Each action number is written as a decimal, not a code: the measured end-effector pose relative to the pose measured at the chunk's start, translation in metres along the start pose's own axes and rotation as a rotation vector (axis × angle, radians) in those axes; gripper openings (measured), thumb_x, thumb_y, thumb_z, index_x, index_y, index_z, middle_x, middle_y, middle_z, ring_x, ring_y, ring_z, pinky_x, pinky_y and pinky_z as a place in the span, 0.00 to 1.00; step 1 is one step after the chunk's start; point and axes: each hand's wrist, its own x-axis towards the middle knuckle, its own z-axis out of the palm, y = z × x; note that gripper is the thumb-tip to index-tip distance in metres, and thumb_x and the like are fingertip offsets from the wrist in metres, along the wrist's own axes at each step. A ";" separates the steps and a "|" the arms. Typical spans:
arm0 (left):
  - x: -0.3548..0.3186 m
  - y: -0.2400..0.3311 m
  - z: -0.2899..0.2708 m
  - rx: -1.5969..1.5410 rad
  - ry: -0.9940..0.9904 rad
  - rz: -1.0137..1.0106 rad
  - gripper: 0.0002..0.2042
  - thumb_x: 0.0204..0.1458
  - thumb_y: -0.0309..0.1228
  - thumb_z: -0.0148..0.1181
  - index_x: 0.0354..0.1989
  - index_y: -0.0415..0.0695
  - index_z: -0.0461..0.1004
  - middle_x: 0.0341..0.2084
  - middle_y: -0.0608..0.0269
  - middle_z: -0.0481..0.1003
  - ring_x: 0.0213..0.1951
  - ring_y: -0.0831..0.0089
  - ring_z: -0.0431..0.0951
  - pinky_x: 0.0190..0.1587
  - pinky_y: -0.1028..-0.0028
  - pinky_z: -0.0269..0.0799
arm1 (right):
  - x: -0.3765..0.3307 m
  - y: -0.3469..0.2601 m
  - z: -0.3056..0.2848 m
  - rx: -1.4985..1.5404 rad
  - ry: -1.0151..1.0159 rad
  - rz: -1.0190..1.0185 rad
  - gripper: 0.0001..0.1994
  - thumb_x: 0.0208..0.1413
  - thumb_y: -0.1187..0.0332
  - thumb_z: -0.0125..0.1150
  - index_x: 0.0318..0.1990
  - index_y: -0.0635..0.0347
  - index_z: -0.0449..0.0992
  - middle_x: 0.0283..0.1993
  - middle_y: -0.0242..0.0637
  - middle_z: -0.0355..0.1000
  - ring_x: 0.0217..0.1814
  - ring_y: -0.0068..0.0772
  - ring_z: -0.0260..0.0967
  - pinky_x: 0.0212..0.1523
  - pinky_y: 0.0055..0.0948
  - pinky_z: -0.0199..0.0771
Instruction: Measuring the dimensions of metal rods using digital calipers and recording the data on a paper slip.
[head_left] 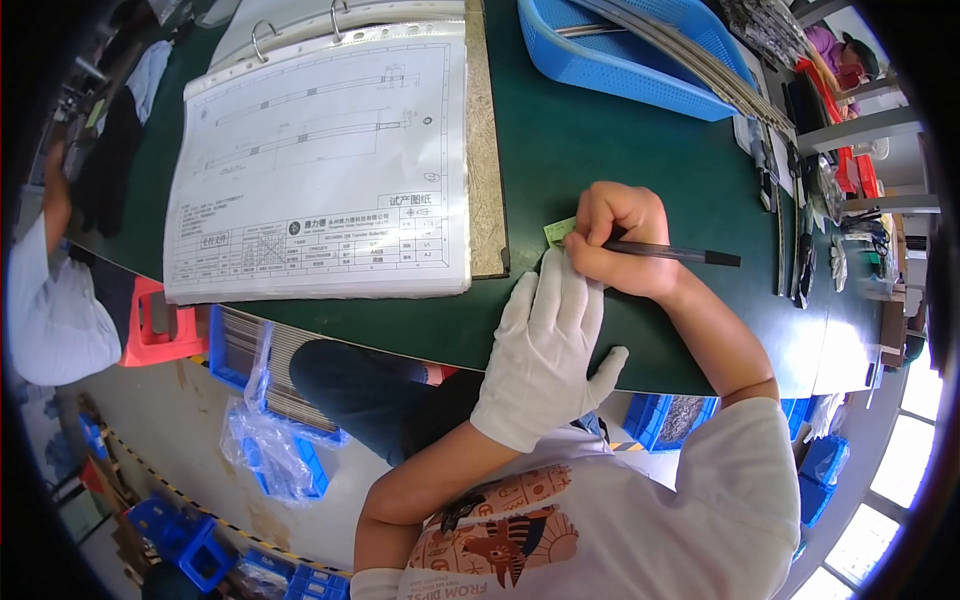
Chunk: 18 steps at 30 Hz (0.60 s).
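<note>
My right hand, bare, is closed around a black pen whose rear end points right. The pen's tip is hidden behind my fingers, over a small green slip of paper on the green table. In a white glove, my left hand lies at the table's near edge with its fingers stretched out. Its fingertips reach the slip's lower edge, close beside my right hand. Left of both hands, a ring binder lies spread with a technical drawing sheet in a clear sleeve.
A blue plastic basket with long metal rods stands at the far side. Knives or similar long tools lie at the right. Below the table edge are blue crates and a red stool; another person sits at left.
</note>
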 end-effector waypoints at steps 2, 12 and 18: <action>0.000 0.000 0.001 0.004 0.006 0.003 0.32 0.41 0.47 0.53 0.49 0.31 0.62 0.49 0.45 0.60 0.52 0.52 0.58 0.51 0.60 0.55 | 0.000 0.000 0.000 0.019 0.010 -0.014 0.15 0.36 0.85 0.55 0.14 0.58 0.55 0.18 0.29 0.60 0.18 0.17 0.53 0.18 0.18 0.52; 0.000 0.000 0.000 0.002 -0.004 -0.004 0.32 0.41 0.47 0.53 0.49 0.32 0.62 0.49 0.45 0.60 0.53 0.53 0.57 0.51 0.60 0.55 | -0.002 0.003 -0.001 -0.013 0.040 -0.044 0.15 0.35 0.85 0.54 0.15 0.57 0.55 0.17 0.29 0.59 0.17 0.17 0.52 0.18 0.18 0.51; 0.000 0.000 0.000 -0.005 0.008 -0.011 0.32 0.41 0.47 0.53 0.48 0.32 0.63 0.49 0.46 0.60 0.53 0.53 0.58 0.51 0.60 0.55 | -0.002 0.004 -0.002 -0.029 0.038 -0.051 0.15 0.36 0.86 0.53 0.14 0.57 0.55 0.17 0.29 0.60 0.17 0.17 0.52 0.18 0.18 0.51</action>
